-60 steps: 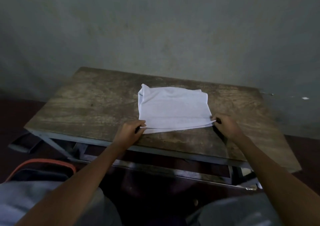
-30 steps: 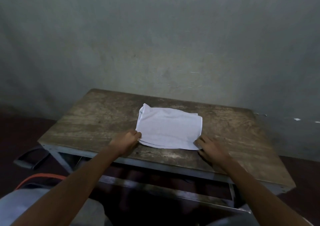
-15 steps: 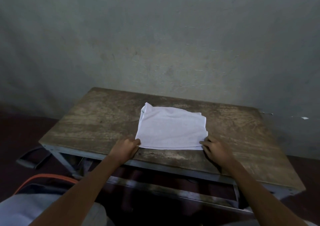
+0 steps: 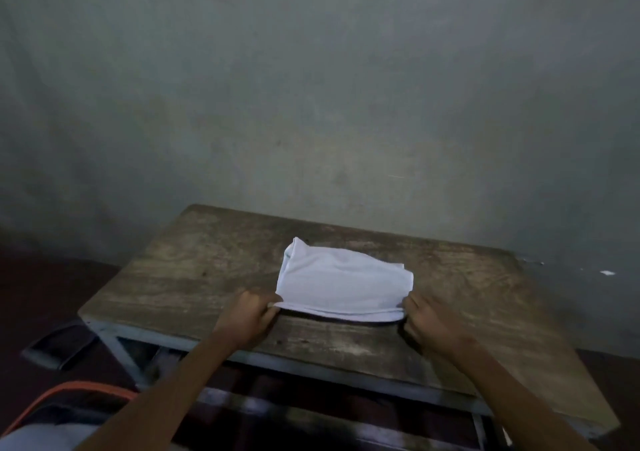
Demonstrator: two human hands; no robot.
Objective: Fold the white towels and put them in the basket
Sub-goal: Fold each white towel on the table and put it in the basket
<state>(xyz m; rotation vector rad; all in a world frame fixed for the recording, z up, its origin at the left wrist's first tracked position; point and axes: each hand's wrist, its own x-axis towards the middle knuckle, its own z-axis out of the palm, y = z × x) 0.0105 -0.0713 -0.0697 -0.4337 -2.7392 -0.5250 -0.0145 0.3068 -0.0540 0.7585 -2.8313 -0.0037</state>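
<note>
Towel: a white towel is seen lying on the wooden table, already folded into several layers, its near edge close to the front of the tabletop
Left hand: the left hand is curled, and the near left corner of the towel is pinched between thumb and fingers
Right hand: the right hand is curled at the near right corner; the corner appears to be gripped, though the fingertips are hidden behind the knuckles
Near edge: stacked layers are shown along it, sagging a little between the two held corners
Weight: judged light, so little force is needed to lift it
Stiffness: judged soft and limp; any unsupported span can be expected to droop and the layers to slide apart
Surface: the cloth is not thought slippery, but drag on the rough wood is likely
Fragility: none is expected; only the fold itself can be spoiled
Where to hold: all layers are best taken together at both near corners, so that no inner layer is left behind
Basket: an orange-rimmed object is seen low on the left; whether it is the basket cannot be told
</note>
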